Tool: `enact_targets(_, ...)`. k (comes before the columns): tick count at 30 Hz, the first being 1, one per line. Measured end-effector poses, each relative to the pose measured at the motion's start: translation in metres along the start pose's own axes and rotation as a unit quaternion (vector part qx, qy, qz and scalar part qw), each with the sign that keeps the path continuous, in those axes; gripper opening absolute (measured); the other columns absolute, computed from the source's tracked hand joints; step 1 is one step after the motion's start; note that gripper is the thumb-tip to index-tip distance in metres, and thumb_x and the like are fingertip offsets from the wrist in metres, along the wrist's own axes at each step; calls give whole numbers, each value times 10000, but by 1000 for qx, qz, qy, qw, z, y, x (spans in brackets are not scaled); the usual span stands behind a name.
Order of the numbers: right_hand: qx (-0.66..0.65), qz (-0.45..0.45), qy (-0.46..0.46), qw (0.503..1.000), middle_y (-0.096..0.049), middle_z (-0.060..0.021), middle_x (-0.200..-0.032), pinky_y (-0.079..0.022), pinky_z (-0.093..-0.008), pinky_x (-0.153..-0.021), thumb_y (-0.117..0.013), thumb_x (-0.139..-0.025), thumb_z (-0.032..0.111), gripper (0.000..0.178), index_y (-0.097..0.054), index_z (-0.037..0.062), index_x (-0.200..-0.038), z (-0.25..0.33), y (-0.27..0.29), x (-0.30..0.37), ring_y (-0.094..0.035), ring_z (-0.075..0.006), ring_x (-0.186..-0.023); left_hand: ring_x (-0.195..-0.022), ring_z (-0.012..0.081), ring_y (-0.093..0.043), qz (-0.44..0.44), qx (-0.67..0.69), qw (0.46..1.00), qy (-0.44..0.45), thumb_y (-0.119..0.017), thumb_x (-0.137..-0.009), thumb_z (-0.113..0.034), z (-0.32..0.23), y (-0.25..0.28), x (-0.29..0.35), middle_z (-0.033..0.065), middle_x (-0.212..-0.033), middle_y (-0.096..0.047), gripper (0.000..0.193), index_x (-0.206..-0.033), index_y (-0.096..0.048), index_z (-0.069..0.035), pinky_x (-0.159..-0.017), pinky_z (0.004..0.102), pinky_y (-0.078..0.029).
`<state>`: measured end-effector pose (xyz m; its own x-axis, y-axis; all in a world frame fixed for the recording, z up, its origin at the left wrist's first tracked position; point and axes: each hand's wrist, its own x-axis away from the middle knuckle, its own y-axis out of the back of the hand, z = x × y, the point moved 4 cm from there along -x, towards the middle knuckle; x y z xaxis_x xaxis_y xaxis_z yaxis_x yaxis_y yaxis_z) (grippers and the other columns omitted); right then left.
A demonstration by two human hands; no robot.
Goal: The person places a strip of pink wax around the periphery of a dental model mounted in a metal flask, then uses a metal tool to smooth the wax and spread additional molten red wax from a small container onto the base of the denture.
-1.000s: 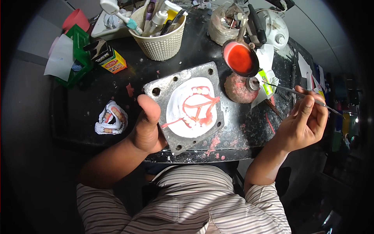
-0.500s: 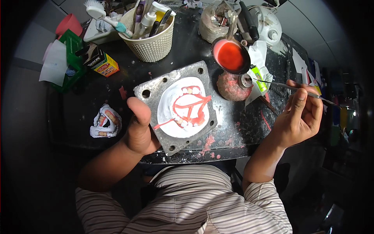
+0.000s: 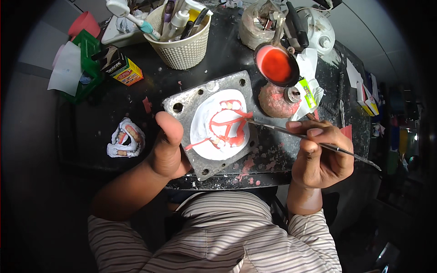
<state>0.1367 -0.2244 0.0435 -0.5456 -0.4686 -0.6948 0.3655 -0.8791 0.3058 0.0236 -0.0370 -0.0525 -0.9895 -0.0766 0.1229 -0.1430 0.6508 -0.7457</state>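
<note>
My left hand [image 3: 166, 152] grips the near left edge of a grey metal flask plate [image 3: 233, 82] with corner holes, thumb up, holding it tilted over the table. White plaster [image 3: 199, 125] fills the plate. Set in it are a few teeth and red wax strips [image 3: 225, 122] forming a framework. Between the fingers of my right hand [image 3: 324, 159] is a thin metal wax spatula [image 3: 296, 133]. Its tip meets, or nearly meets, the wax at the plaster's right edge. Just beyond stand a wax-smeared spirit lamp [image 3: 274, 102] and a dark pan [image 3: 293, 81] of red liquid wax.
A plaster model with teeth [image 3: 126, 139] lies at left. Farther back are a yellow-black box [image 3: 125, 72], a green tray [image 3: 87, 51], a woven basket [image 3: 182, 52] of tools, and a plastic-lined tub [image 3: 249, 32]. A green lighter [image 3: 307, 93] rests on tissue. Wax scraps dot the front edge.
My right hand has brought the spatula left from the spirit lamp to the right edge of the plaster. My left hand still holds the flask plate. The whole view has shifted slightly.
</note>
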Motion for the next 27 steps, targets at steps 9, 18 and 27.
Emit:
enact_targets(9,-1,14,14,1000,-637,-176,-745,-558,-358,-707,-693,-883,27,196,-535,-74,-938,2,-5,0,-710,-304,-685,-1344,320,-453,-9,13,1000,-1,-484,-691,-877,0,-2,0,215,-1483,-410,1242,-1492,-244,42,-1110,491,-385)
enact_targets(18,-31,-44,9,999,-687,-134,-737,-537,-295,-602,-738,-789,-46,98,-648,-61,-824,0,-11,-1,-728,-280,-671,-1342,324,-456,11,9,1000,10,-497,-698,-866,-1,-4,0,215,-1485,-407,1234,-1495,-236,40,-1110,493,-385)
enact_targets(27,-10,-42,10,999,-687,-132,-734,-534,-290,-598,-744,-780,-45,113,-648,-61,-839,2,-8,-2,-728,-273,-676,-1346,328,-450,1,-20,1000,2,-513,-704,-853,-7,-10,-1,211,-1490,-400,1220,-1496,-238,33,-1111,494,-384)
